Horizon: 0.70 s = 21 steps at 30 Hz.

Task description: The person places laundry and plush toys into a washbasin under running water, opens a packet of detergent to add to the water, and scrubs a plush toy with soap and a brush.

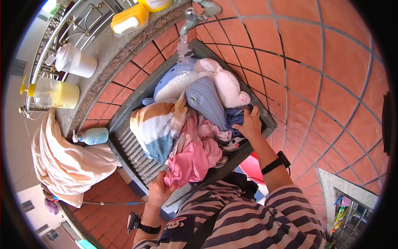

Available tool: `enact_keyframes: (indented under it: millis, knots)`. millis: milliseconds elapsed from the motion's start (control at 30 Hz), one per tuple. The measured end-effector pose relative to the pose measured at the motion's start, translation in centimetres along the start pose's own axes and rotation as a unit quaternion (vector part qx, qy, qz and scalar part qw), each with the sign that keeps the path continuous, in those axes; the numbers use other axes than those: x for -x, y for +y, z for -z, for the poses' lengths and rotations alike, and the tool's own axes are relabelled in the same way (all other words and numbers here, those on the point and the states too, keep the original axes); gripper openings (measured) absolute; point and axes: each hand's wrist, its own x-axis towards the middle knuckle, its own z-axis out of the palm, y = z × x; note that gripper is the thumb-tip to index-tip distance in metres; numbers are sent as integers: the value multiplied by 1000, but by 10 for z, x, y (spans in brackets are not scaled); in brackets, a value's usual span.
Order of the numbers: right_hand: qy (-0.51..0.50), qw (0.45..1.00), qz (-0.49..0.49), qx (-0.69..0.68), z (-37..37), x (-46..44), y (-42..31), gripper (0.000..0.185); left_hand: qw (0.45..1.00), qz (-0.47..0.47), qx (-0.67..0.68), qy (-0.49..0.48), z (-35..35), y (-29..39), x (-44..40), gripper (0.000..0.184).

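Beneath a running tap, a dark stone washing sink holds a heap of clothes and plush toys. My left hand is at the sink's near left edge, closed on a bright pink cloth. On the right side, my right hand has its fingers apart, touching a dark blue cloth. Close to it lies a blue-and-grey striped cloth. Farther back are a pink plush toy and a blue-and-white plush toy under the water. A brown, white and blue cloth covers part of the washboard ridges.
On the ledge at left stand a yellow pump bottle, a white-lidded container and an orange soap box. A light blue pump bottle lies by the sink. Cream fabric hangs at left; a tiled wall rises at right.
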Motion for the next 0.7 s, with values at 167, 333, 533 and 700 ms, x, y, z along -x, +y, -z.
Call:
enact_keyframes:
  millis: [167,333,533,700]
  knots:
    - [-38,996,-59,-52,-56,17,-19,58,996,55,-49,-54,-21,-33,12,36]
    - [-26,915,-88,-392,-52,49,-46,22,994,-1,-95,-47,-29,-26,17,37]
    - [-177,748,94,-632,78,123,-148,12,999,-31,11,40,-21,-12,26,35]
    - [-193,598,370,-684,131,171,-240,21,873,133,441,162,-9,-44,53,63]
